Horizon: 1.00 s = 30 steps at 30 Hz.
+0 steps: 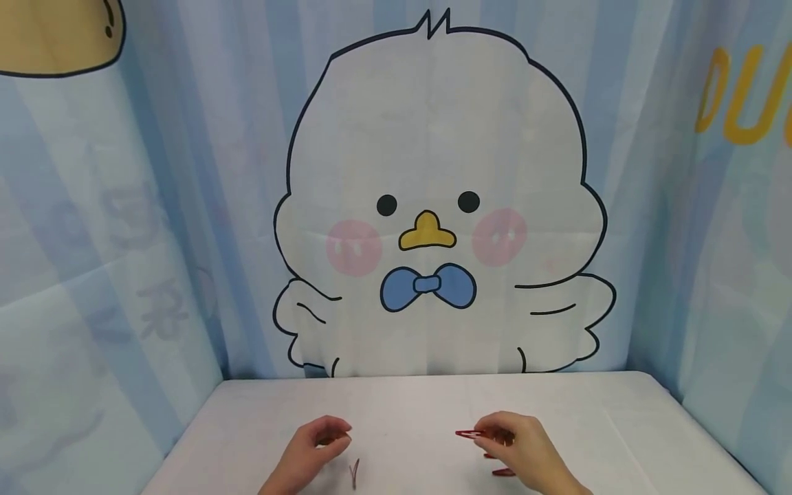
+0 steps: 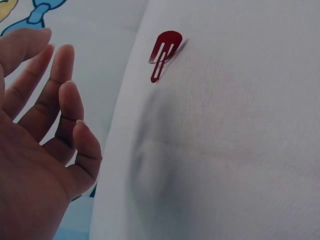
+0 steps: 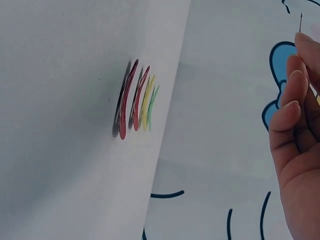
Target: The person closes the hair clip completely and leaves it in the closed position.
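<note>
My right hand pinches a red snap hair clip above the table, its narrow end pointing left. Only a thin tip of that clip shows past the fingertips in the right wrist view. On the table near this hand several hair clips stand in a row: a dark red clip, a red clip, a yellow clip and a green clip. My left hand hovers with loosely bent fingers and holds nothing. Beside it, another red snap clip rests on the table, its tongue sprung apart from the frame.
A white cloth covers the table. Behind it hangs a pale blue striped curtain with a large cartoon bird, and curtain panels close off both sides.
</note>
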Each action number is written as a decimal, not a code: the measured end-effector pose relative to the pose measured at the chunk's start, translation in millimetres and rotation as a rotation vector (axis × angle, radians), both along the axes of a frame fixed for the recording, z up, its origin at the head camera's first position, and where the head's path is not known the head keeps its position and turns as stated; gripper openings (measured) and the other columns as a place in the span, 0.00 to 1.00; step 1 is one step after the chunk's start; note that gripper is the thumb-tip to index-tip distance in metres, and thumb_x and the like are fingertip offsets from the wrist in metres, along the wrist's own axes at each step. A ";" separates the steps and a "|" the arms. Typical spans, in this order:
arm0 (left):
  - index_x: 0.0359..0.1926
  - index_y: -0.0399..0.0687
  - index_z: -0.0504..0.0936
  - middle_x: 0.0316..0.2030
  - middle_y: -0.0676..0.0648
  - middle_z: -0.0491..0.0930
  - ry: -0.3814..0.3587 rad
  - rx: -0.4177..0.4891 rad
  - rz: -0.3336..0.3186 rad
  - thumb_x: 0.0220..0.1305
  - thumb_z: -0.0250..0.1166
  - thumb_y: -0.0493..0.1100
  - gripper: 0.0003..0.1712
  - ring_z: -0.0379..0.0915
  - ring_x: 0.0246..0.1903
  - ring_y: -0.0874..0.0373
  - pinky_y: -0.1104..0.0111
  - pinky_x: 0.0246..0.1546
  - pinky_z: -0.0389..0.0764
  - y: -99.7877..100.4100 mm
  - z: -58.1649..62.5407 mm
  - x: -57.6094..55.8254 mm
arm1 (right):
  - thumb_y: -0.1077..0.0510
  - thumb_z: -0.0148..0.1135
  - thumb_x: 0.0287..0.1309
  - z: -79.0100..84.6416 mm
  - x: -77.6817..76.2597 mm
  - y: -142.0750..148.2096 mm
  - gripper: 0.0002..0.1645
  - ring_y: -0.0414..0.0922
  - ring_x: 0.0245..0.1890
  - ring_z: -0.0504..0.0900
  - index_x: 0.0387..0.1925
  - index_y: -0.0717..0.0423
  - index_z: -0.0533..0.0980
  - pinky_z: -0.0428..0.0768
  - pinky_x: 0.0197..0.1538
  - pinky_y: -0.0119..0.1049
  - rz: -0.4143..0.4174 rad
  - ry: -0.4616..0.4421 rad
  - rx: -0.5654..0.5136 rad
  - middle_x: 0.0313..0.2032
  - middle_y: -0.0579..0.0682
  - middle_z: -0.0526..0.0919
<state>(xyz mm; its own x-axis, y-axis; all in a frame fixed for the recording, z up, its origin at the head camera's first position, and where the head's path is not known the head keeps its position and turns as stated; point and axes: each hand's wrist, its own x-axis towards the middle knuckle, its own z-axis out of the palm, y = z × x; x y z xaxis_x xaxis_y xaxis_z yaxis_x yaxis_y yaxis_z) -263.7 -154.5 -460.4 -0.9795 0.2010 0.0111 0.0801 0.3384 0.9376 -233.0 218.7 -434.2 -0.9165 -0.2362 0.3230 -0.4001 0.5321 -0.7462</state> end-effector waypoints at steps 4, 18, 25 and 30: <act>0.49 0.34 0.81 0.39 0.49 0.83 -0.022 -0.039 0.006 0.68 0.67 0.40 0.14 0.75 0.38 0.54 0.60 0.40 0.78 -3.0 -4.0 -4.0 | 0.60 0.74 0.56 -2.8 -0.5 5.1 0.06 0.37 0.26 0.76 0.36 0.54 0.84 0.77 0.29 0.32 -0.002 -0.046 0.000 0.28 0.41 0.82; 0.44 0.39 0.83 0.34 0.51 0.81 -0.037 -0.159 -0.093 0.66 0.68 0.39 0.09 0.74 0.33 0.55 0.61 0.36 0.77 -9.7 -16.8 -17.2 | 0.59 0.75 0.55 -12.7 -0.5 30.2 0.09 0.44 0.29 0.74 0.37 0.56 0.85 0.78 0.33 0.32 -0.054 -0.195 0.058 0.28 0.45 0.79; 0.43 0.41 0.83 0.32 0.51 0.80 -0.060 -0.246 -0.078 0.66 0.68 0.40 0.08 0.74 0.32 0.56 0.61 0.36 0.77 -2.2 -15.1 -20.7 | 0.58 0.74 0.56 -21.4 -1.6 43.1 0.08 0.44 0.28 0.74 0.36 0.56 0.84 0.78 0.32 0.31 -0.023 -0.228 0.106 0.28 0.45 0.79; 0.43 0.41 0.83 0.32 0.51 0.80 -0.079 -0.276 -0.076 0.66 0.67 0.40 0.08 0.73 0.32 0.56 0.61 0.35 0.75 0.3 -11.8 -19.2 | 0.58 0.74 0.57 -26.6 -2.2 46.1 0.07 0.44 0.30 0.74 0.35 0.56 0.84 0.77 0.34 0.31 -0.031 -0.286 0.116 0.28 0.45 0.78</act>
<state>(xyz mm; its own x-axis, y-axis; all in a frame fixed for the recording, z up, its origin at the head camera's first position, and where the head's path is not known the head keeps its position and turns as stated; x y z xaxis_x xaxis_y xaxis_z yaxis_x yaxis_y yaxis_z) -282.9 -154.2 -472.3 -0.9573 0.2583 -0.1297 0.0454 0.5774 0.8152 -235.2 264.9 -460.8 -0.9737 -0.2264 0.0237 -0.1648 0.6290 -0.7597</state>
